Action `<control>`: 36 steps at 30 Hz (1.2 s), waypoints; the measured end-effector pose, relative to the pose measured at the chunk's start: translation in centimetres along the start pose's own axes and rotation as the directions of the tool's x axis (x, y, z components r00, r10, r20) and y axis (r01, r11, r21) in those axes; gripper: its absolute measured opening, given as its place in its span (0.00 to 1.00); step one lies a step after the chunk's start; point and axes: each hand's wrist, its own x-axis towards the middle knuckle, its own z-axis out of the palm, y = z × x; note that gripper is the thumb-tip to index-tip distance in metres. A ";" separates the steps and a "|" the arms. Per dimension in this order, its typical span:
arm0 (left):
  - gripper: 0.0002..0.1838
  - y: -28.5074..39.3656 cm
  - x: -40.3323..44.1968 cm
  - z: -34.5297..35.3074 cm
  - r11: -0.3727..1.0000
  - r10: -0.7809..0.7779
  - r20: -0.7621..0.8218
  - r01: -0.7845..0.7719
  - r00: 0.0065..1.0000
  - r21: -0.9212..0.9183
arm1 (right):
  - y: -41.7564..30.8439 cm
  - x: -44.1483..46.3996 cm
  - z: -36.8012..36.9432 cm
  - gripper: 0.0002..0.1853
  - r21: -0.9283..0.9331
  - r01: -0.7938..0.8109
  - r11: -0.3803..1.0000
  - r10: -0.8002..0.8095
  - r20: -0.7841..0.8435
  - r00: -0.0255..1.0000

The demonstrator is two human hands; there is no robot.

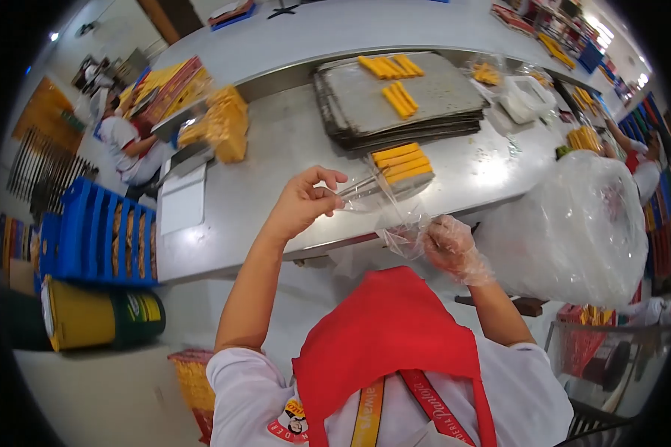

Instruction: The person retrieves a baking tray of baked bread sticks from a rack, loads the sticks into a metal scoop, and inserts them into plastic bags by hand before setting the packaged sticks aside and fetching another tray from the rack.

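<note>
My left hand (306,203), bare, pinches the edge of a clear plastic bag (404,227) between thumb and fingers. My right hand (451,244), in a clear plastic glove, is closed on the bag's other side. Just beyond the bag, a metal scoop or tray (414,184) carries several yellow sticks (401,162); its handle points toward my left hand. Farther back, more yellow sticks (400,100) lie on a stack of dark-edged baking trays (432,93).
Yellow packs (227,123) and a white board (183,200) stand left on the steel table (276,134). A large clear plastic bag (574,227) bulges at the right. Blue crates (101,235) are at far left. Co-workers (127,141) stand at both sides.
</note>
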 end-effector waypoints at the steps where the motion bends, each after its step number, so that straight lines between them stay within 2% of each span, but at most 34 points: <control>1: 0.13 0.1 -1.1 -0.7 0.999 0.037 0.040 -0.038 0.999 0.034 | -0.4 0.7 0.9 0.06 0.033 0.031 0.999 -0.031 -0.002 1.000; 5: 0.11 2.4 -6.1 -1.5 0.993 0.022 -0.082 -0.012 0.996 0.114 | -1.0 3.1 5.4 0.07 0.177 0.141 0.974 -0.151 0.041 0.988; 7: 0.10 2.8 -8.4 -2.9 1.000 -0.019 -0.259 0.015 0.966 -0.015 | -1.8 4.4 8.0 0.07 0.248 0.160 0.955 -0.171 0.020 0.985; 8: 0.10 3.3 -9.5 -3.3 1.000 -0.017 -0.292 0.014 0.956 -0.014 | -2.3 5.0 9.2 0.07 0.298 0.157 0.942 -0.162 -0.007 0.987; 9: 0.09 3.9 -10.5 -3.7 0.999 0.022 -0.371 -0.007 0.928 0.041 | -2.6 5.7 10.3 0.07 0.318 0.176 0.932 -0.185 -0.002 0.983; 10: 0.09 4.4 -11.4 -4.3 0.995 0.064 -0.443 -0.022 0.894 0.099 | -2.9 6.5 11.4 0.07 0.388 0.132 0.912 -0.142 -0.001 0.990; 11: 0.10 3.9 -12.5 -5.5 0.979 0.107 -0.448 -0.014 0.887 0.204 | -3.2 7.2 12.5 0.07 0.454 0.085 0.887 -0.097 0.004 0.995; 12: 0.10 4.8 -13.2 -5.8 0.978 0.109 -0.468 -0.010 0.877 0.209 | -3.5 8.0 13.5 0.07 0.468 0.098 0.878 -0.114 0.006 0.993; 13: 0.13 6.3 -13.7 -5.9 0.918 -0.083 -0.538 0.274 0.839 0.286 | -3.7 8.8 14.5 0.07 0.469 0.145 0.871 -0.160 -0.007 0.987; 14: 0.17 7.1 -14.2 -6.0 0.778 -0.255 -0.617 0.537 0.744 0.326 | -4.0 9.5 15.3 0.08 0.469 0.190 0.863 -0.204 -0.020 0.979; 15: 0.17 7.1 -14.5 -6.0 0.777 -0.254 -0.630 0.542 0.734 0.319 | -4.2 10.0 15.8 0.08 0.478 0.198 0.856 -0.216 -0.018 0.976; 17: 0.28 6.9 -14.7 -5.9 0.798 -0.082 -0.583 0.404 0.808 0.447 | -4.6 10.9 16.7 0.07 0.331 0.120 0.936 -0.201 0.222 0.954; 18: 0.28 6.9 -14.5 -5.8 0.798 -0.082 -0.591 0.408 0.803 0.443 | -5.0 11.6 16.8 0.07 0.337 0.125 0.933 -0.209 0.225 0.952; 19: 0.32 7.0 -14.2 -5.6 0.657 0.052 -0.597 0.422 0.801 0.624 | -5.3 12.4 16.7 0.08 0.423 -0.210 0.882 0.017 0.415 0.910; 20: 0.36 6.9 -13.8 -5.6 0.476 0.183 -0.567 0.433 0.803 0.766 | -5.6 13.2 16.6 0.09 0.425 -0.527 0.735 0.201 0.607 0.769; 21: 0.36 6.8 -13.4 -5.7 0.478 0.182 -0.569 0.434 0.802 0.764 | -7.1 15.8 13.8 0.11 0.385 -0.756 0.529 0.240 0.787 0.569; 22: 0.39 6.4 -12.8 -5.9 0.453 0.176 -0.529 0.409 0.830 0.792 | -8.1 17.2 12.2 0.11 0.384 -0.757 0.529 0.241 0.787 0.568; 23: 0.41 5.9 -12.2 -6.0 0.428 0.168 -0.484 0.379 0.859 0.820 | -8.9 18.2 11.0 0.11 0.536 -0.816 0.216 0.122 0.815 0.567; 24: 0.41 4.8 -11.4 -6.1 0.429 0.168 -0.475 0.370 0.864 0.824 | -9.6 19.0 10.0 0.12 0.592 -0.795 -0.135 0.007 0.803 0.596; 25: 0.41 3.5 -10.6 -6.2 0.425 0.193 -0.433 0.323 0.880 0.846 | -10.5 19.7 9.1 0.12 0.597 -0.791 -0.138 0.020 0.800 0.600; 27: 0.41 2.7 -9.2 -5.9 0.420 0.217 -0.372 0.258 0.903 0.870 | -12.3 20.9 8.5 0.15 0.658 -0.741 -0.134 -0.122 0.731 0.672; 28: 0.42 3.2 -8.6 -5.6 0.528 0.145 -0.358 0.234 0.922 0.816 | -12.9 21.5 9.4 0.15 0.664 -0.735 -0.138 -0.105 0.728 0.678; 29: 0.43 3.5 -8.1 -5.4 0.628 0.073 -0.335 0.217 0.939 0.747 | -13.1 22.2 11.1 0.16 0.629 -0.771 -0.095 -0.036 0.772 0.634; 30: 0.43 3.5 -7.8 -5.4 0.628 0.071 -0.319 0.206 0.945 0.751 | -12.6 22.4 12.5 0.17 0.588 -0.807 -0.056 0.035 0.809 0.586; 31: 0.43 3.6 -7.6 -5.5 0.645 0.084 -0.350 0.216 0.933 0.732 | -11.3 21.8 14.5 0.17 0.591 -0.804 -0.061 0.049 0.806 0.589; 32: 0.43 3.6 -7.5 -5.7 0.664 0.096 -0.383 0.227 0.919 0.713 | -9.7 21.0 16.8 0.17 0.698 -0.708 0.111 0.148 0.692 0.706; 33: 0.43 3.4 -7.4 -5.6 0.665 0.096 -0.376 0.222 0.922 0.713 | -9.3 20.7 16.7 0.17 0.732 -0.651 0.203 0.184 0.624 0.759; 34: 0.43 3.0 -7.4 -5.4 0.591 0.119 -0.382 0.244 0.916 0.769 | -9.5 20.7 15.7 0.18 0.749 -0.592 0.298 0.218 0.551 0.806; 35: 0.43 2.4 -7.4 -5.1 0.511 0.141 -0.387 0.267 0.911 0.817 | -9.5 20.1 14.1 0.20 0.761 -0.625 0.174 0.261 0.576 0.774; 36: 0.43 1.6 -7.3 -4.7 0.514 0.138 -0.384 0.266 0.913 0.815 | -9.7 19.4 12.6 0.23 0.765 -0.642 0.045 0.298 0.603 0.740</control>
